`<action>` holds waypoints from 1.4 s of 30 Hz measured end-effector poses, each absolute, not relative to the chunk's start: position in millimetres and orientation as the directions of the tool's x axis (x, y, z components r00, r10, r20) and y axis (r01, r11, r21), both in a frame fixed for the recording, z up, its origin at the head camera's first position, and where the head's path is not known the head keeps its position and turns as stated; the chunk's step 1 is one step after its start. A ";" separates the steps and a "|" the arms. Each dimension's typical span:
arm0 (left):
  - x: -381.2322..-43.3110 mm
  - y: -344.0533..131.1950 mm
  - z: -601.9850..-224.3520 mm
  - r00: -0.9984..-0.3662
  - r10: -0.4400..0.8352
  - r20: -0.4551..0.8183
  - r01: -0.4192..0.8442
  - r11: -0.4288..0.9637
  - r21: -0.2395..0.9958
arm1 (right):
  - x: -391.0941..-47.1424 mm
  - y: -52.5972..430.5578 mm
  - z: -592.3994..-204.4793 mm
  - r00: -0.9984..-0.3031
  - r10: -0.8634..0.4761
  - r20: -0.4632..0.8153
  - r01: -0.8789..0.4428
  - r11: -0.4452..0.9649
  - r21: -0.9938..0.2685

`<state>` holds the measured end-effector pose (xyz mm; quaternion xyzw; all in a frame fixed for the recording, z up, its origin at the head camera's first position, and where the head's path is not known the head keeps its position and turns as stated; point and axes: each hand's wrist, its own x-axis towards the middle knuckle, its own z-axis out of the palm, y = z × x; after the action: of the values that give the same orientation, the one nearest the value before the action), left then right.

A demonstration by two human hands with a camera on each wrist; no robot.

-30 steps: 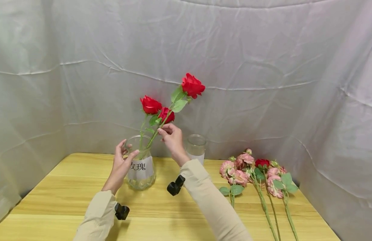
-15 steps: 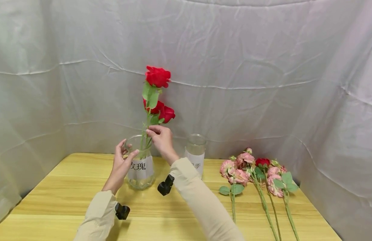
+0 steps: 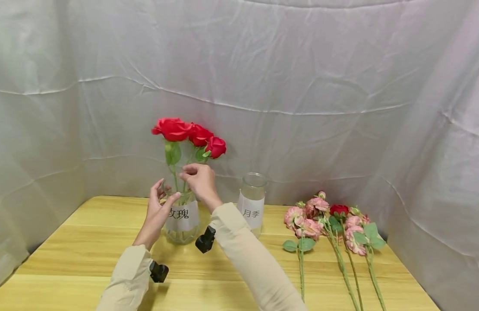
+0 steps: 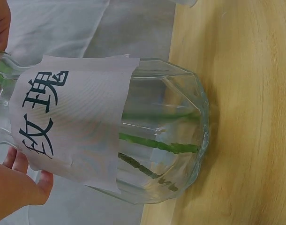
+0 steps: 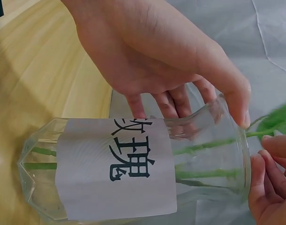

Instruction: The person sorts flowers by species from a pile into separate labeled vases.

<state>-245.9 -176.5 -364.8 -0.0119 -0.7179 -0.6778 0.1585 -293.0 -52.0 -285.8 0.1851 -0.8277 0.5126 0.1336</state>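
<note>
My left hand (image 3: 155, 214) grips a clear glass vase (image 5: 213, 154) by its neck, thumb at the rim and fingers round the far side. A white label (image 4: 77, 112) with black characters covers the vase's middle. Inside it stand three red roses; the foremost rose (image 3: 173, 129) leans left and the others, including a smaller rose (image 3: 216, 147), lean right. Their green stems (image 4: 157, 143) reach down to the vase bottom in the left wrist view. Just above the rim, my right hand (image 3: 200, 180) has its bent fingertips beside the stems, with no stem visibly between them.
A second glass vase (image 3: 255, 181), narrower, with a white label, stands right of the first. Pink flowers (image 3: 309, 228) and another red rose (image 3: 338, 210) lie at the table's right side, stems toward the front. Grey cloth (image 3: 301, 86) hangs behind the wooden table (image 3: 88, 242).
The right hand has moved left over the vase, bringing the tall rose upright, then lower and leaning left. Its fingers have come off the stem. The left hand has stayed on the vase.
</note>
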 end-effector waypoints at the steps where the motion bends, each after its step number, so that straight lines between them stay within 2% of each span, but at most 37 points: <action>1: -246.2 -176.4 -364.8 -0.949 -0.198 0.245 0.233 0.082 0.969 | -293.4 -51.8 -286.3 -0.895 -0.169 0.413 -0.445 0.398 -0.802; 19: -248.5 -177.3 -366.7 -0.948 -0.202 0.245 0.230 0.095 0.969 | -291.4 -47.4 -288.7 -0.897 -0.163 0.410 -0.441 0.383 -0.812; 38: -247.4 -177.5 -365.2 -0.944 -0.203 0.260 0.238 0.123 0.963 | -279.1 -11.0 -292.6 -0.894 -0.182 0.410 -0.441 0.189 -0.877; 42: -246.1 -178.1 -365.7 -0.946 -0.196 0.257 0.236 0.124 0.964 | -269.9 1.4 -292.1 -0.861 -0.240 0.449 -0.504 0.277 -0.818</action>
<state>-246.1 -178.1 -365.7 -0.0138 -0.7317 -0.6617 0.1631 -269.9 1.4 -292.1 0.2354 -0.7901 0.5532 0.1192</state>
